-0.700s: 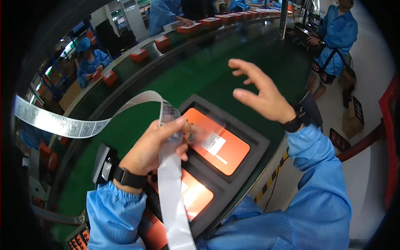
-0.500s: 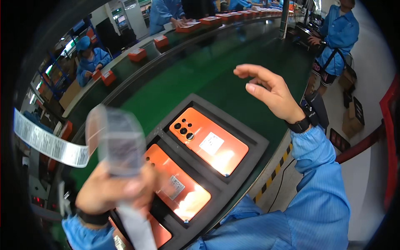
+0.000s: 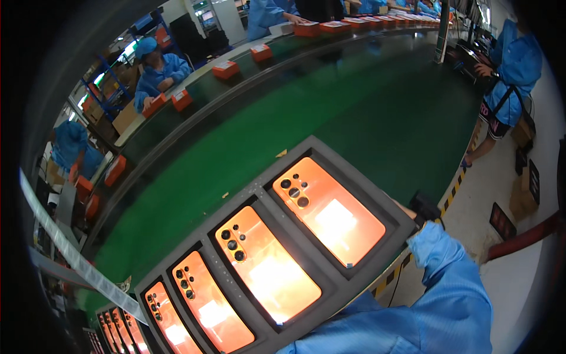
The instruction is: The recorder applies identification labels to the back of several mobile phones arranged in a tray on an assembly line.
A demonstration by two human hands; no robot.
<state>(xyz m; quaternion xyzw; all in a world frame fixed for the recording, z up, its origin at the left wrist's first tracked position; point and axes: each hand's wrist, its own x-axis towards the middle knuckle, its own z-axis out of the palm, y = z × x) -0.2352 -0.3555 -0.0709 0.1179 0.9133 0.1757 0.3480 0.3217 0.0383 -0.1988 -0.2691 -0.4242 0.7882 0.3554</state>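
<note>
So here's the tray (image 3: 323, 153), slanting from lower left to right of centre over the green worktop (image 3: 236, 141). Four orange phones (image 3: 265, 248) sit in it, one to a pocket, backs up: the dividers keep them from rubbing, I'd judge, and lying that way leaves the lenses and backs in plain sight. Bright glare whites out a patch on each.

My right hand (image 3: 404, 210) is at the tray's right end, just a sliver showing past the corner; from there it could steady or carry that end. Its fingers are hidden, so I can't tell whether they're gripping or open. My left hand is out of the frame, its fingers anyone's guess.

Over on the left, a pale strip (image 3: 88, 273) hangs down to the tray's lower-left end, clear of the phones' backs. Beyond, along the top, red boxes (image 3: 224, 69) stand spaced in a row.
</note>
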